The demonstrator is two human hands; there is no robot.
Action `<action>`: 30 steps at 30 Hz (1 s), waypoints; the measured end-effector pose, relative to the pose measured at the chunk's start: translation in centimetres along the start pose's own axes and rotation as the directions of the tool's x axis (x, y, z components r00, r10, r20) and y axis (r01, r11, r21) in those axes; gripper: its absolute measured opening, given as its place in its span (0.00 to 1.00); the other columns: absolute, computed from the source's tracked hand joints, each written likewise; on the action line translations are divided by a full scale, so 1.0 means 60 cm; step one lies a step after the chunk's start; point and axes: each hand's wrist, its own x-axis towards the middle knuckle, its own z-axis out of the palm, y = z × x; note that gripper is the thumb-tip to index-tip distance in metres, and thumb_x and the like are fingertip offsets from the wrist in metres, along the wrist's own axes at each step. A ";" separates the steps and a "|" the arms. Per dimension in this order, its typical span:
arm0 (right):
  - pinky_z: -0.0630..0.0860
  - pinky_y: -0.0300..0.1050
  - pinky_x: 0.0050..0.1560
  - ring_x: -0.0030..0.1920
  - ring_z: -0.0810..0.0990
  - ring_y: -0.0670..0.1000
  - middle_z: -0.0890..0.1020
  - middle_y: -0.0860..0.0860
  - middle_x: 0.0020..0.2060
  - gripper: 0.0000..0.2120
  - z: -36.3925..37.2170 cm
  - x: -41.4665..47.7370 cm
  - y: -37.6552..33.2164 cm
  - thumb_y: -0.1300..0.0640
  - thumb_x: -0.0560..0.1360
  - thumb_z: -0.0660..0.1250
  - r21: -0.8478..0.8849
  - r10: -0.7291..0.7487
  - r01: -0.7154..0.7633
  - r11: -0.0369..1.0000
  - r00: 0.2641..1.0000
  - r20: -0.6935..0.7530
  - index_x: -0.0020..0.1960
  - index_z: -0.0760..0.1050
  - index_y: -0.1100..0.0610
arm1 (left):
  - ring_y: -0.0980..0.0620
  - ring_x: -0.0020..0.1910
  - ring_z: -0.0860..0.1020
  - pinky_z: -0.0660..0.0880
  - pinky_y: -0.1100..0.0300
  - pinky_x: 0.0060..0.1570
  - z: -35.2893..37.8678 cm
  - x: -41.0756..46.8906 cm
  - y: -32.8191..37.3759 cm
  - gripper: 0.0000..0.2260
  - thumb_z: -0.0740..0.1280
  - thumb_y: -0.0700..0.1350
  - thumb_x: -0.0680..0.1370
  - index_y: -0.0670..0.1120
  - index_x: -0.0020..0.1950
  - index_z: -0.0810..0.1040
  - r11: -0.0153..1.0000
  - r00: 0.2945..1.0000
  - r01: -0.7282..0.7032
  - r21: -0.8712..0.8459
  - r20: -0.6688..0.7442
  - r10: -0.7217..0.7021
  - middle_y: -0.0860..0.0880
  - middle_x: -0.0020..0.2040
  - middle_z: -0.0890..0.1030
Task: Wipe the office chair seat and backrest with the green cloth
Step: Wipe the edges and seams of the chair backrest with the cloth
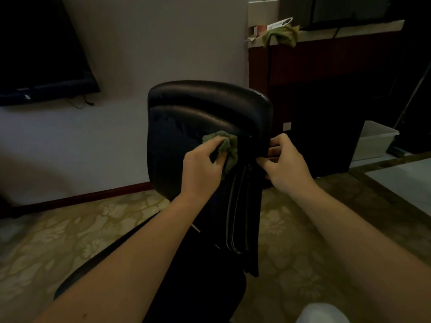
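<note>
Head view looks down across a patterned carpet [58, 241] at a black office chair, with a dark screen [39, 54] on the wall to the left and a white bin [375, 141] well off to the right. The chair's backrest [210, 108] fills the middle of the view, its long axis running from the rounded top edge, farthest from the person, down toward the seat [205, 299], which lies low in shadow and is hard to make out.

The right hand [286, 162] curls round the right edge of the backrest at about mid-height, apparently to steady it. The left hand [203, 164] is just beside it, nearer the middle of the panel, with fingers and thumb bunched round the green cloth [227, 148] and pressing it onto the leather.

The cloth sits right of centre on the backrest, close to the steadying hand. So most of the panel lies up and to the left of it, and the next stroke probably runs that way or along the long axis. The seat looks not yet reached. A second greenish rag [281, 34] lies on a far shelf, unused.
</note>
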 end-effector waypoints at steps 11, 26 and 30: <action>0.74 0.31 0.36 0.44 0.80 0.40 0.79 0.43 0.44 0.11 0.014 -0.012 0.015 0.57 0.77 0.70 0.013 -0.057 0.058 0.998 0.994 -0.089 0.52 0.69 0.48 | 0.50 0.71 0.73 0.69 0.55 0.73 0.052 -0.026 -0.015 0.17 0.69 0.41 0.80 0.46 0.69 0.78 0.990 0.997 -0.031 0.137 0.074 0.021 0.46 0.71 0.77; 0.76 0.31 0.37 0.46 0.80 0.41 0.79 0.44 0.47 0.16 0.019 -0.021 0.021 0.58 0.77 0.71 0.081 -0.056 0.059 0.995 0.998 -0.037 0.57 0.68 0.46 | 0.51 0.63 0.78 0.71 0.63 0.67 0.028 -0.019 -0.013 0.15 0.69 0.38 0.80 0.44 0.67 0.80 0.982 0.996 -0.087 0.166 0.042 0.081 0.46 0.64 0.81; 0.76 0.30 0.39 0.47 0.80 0.41 0.79 0.44 0.47 0.15 0.020 -0.024 0.032 0.59 0.77 0.70 0.057 -0.050 0.052 0.997 0.998 -0.031 0.56 0.68 0.46 | 0.49 0.64 0.77 0.70 0.63 0.66 0.050 -0.037 -0.007 0.16 0.69 0.39 0.80 0.45 0.68 0.79 0.986 0.997 -0.060 0.159 0.057 0.051 0.46 0.65 0.79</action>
